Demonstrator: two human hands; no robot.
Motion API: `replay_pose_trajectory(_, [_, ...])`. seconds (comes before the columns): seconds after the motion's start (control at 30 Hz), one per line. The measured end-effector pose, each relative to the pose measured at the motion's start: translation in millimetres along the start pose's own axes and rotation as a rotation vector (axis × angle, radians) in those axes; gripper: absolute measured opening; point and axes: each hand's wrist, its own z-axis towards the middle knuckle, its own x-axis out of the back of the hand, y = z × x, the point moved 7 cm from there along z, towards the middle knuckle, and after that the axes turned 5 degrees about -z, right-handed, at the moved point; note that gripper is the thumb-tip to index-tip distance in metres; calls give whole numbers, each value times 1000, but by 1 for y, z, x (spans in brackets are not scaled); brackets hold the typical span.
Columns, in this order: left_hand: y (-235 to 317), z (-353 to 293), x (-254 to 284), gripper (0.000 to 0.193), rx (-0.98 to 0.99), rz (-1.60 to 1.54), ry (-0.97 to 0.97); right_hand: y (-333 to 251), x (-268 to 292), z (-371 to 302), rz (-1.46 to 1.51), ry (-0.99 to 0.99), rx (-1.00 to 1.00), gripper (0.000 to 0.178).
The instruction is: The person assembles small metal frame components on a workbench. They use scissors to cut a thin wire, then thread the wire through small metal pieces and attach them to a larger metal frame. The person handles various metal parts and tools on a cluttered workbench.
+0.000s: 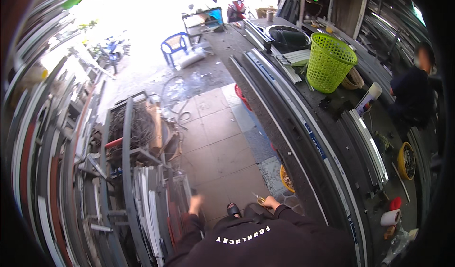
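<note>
My right hand point(270, 202) is closed around the yellow handles of a small pair of scissors point(261, 200), its thin tip pointing forward and to the left. It is held low over the tiled floor, left of the long workbench. My left hand point(195, 204) is raised beside the rack of upright metal profiles point(150, 210) on the left. Motion smears its fingers, so I cannot make out their shape or anything in them. Between the hands, a foot in a black sandal point(233, 209) shows on the tiles.
Long metal profiles point(303, 134) lie along the workbench on the right. A green plastic basket point(330, 63) stands on it, and a yellow basket point(406, 160) lies farther right. A person point(412, 94) is beyond the bench. Ahead are a blue chair point(174, 46) and a frame holding coiled strips point(130, 129).
</note>
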Motion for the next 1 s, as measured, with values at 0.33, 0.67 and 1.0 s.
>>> replay_pose_trajectory(0.33, [689,137,22,18,-1138,-447,-183,18,71,67,939,406,-448,18])
replay_pose_trajectory(0.67, [853,222,-42,10,-1791,118,-400,-80,231,194,1083,488,-501,22])
replay_pose_trajectory(1.0, [899,425,2,52,-1723,475,-835,-218,265,275,1552,834,-863,28])
